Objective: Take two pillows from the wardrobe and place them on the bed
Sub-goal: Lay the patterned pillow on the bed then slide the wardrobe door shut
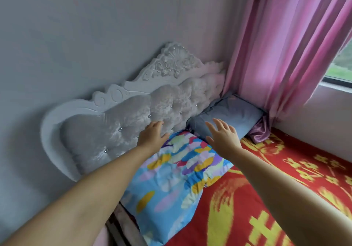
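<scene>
Two pillows lie side by side at the head of the bed (285, 198), which has a red cover with yellow patterns. The nearer pillow (171, 179) is light blue with bright patches of colour. The farther pillow (232, 114) is plain grey-blue and rests in the corner against the headboard. My left hand (152, 135) hovers over the far end of the colourful pillow, fingers apart and holding nothing. My right hand (222, 133) is spread open above the gap between the two pillows, also holding nothing.
A white carved headboard (122, 129) with grey tufted padding stands against the grey wall. A pink curtain (285, 55) hangs at the right, its hem bunched on the bed beside the grey-blue pillow. A window (341, 63) is at the far right.
</scene>
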Tool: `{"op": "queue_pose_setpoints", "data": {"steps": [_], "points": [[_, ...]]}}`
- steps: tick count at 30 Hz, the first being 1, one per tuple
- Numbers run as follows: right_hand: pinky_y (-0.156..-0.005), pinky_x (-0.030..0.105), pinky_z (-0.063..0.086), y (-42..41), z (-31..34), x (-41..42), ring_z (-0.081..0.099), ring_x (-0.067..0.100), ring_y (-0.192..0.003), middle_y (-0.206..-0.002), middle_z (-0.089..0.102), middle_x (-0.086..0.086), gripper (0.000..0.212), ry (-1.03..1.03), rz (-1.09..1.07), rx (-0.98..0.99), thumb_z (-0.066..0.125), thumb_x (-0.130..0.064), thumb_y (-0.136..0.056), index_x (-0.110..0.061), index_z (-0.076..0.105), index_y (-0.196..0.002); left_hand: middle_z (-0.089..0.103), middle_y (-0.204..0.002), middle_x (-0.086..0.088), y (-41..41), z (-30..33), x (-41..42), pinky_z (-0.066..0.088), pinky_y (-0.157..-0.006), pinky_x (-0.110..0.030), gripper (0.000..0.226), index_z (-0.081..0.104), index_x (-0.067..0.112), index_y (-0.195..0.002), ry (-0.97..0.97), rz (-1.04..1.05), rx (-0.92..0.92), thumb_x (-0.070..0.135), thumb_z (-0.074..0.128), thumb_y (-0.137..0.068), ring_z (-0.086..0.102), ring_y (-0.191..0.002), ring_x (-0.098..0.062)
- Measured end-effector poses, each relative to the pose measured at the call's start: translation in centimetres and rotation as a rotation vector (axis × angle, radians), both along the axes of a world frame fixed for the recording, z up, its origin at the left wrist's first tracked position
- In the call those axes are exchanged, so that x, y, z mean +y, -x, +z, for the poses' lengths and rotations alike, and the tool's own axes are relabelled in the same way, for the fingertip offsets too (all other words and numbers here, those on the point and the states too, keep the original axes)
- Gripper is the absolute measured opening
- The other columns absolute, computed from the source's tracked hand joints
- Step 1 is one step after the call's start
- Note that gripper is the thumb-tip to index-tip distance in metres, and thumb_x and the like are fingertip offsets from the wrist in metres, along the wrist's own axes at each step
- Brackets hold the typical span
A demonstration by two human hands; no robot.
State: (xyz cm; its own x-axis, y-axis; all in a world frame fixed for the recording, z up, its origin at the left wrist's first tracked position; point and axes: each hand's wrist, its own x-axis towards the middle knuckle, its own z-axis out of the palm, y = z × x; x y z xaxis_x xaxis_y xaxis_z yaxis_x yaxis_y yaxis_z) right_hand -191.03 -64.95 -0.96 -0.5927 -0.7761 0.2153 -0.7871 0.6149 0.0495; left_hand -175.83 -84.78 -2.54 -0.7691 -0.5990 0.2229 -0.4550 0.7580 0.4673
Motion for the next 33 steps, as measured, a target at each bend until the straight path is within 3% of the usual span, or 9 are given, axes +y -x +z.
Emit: {"op": "queue_pose_setpoints", "data": {"steps": [8,13,19,25,33], "points": [[-0.112,0.042,0.024,-11.4,-0.8,-2.3,0.022,0.022,-0.142,-0.154,0.025,0.004,0.054,0.022,0.194,-0.048,0.043,-0.039,-0.097,-0.026,0.026,-0.146,0.053,-0.131,-0.014,-14.7,-0.9,2.5,0.044,-0.097,-0.041,0.047,0.048,0.012,-0.129,-0.001,0.176,0.017,0.034,0.058,-0.089,0.049,-0.122,-0.032],[-0.111,0.043,0.026,-21.6,-3.1,-4.2,0.024,0.021,-0.141,-0.154,0.025,0.002,0.054,-0.036,0.429,-0.112,0.042,-0.039,-0.096,-0.027,0.025,-0.146,0.053,-0.131,-0.011,-27.2,-2.5,5.6,0.042,-0.098,-0.038,0.049,0.048,0.013,-0.131,-0.009,0.367,-0.02,0.035,0.059,-0.089,0.05,-0.121,-0.029],[-0.105,0.04,0.033,-31.7,-2.0,-7.7,0.041,0.024,-0.131,-0.145,0.04,0.002,0.054,-0.09,0.747,-0.099,0.045,-0.037,-0.093,-0.027,0.031,-0.144,0.06,-0.122,-0.011,-41.4,0.4,8.7,0.043,-0.093,-0.038,0.044,0.054,0.011,-0.126,0.24,0.572,-0.091,0.034,0.057,-0.088,0.057,-0.111,-0.031],[-0.103,0.04,0.035,-41.0,-1.8,-6.4,0.044,0.027,-0.128,-0.143,0.043,0.002,0.052,-0.078,1.052,-0.125,0.043,-0.039,-0.095,-0.028,0.029,-0.144,0.056,-0.124,-0.007,-51.0,0.3,16.0,0.041,-0.093,-0.036,0.04,0.052,0.014,-0.126,0.236,0.907,-0.11,0.033,0.052,-0.091,0.054,-0.112,-0.028],[-0.104,0.04,0.037,-57.3,-1.3,-1.8,0.043,0.027,-0.129,-0.145,0.04,0.003,0.052,-0.12,1.434,-0.096,0.037,-0.04,-0.098,-0.024,0.025,-0.147,0.061,-0.116,-0.004,-63.1,-0.2,28.2,0.046,-0.088,-0.035,0.038,0.056,0.017,-0.124,0.288,1.18,-0.156,0.035,0.055,-0.091,0.059,-0.105,-0.024]]}}
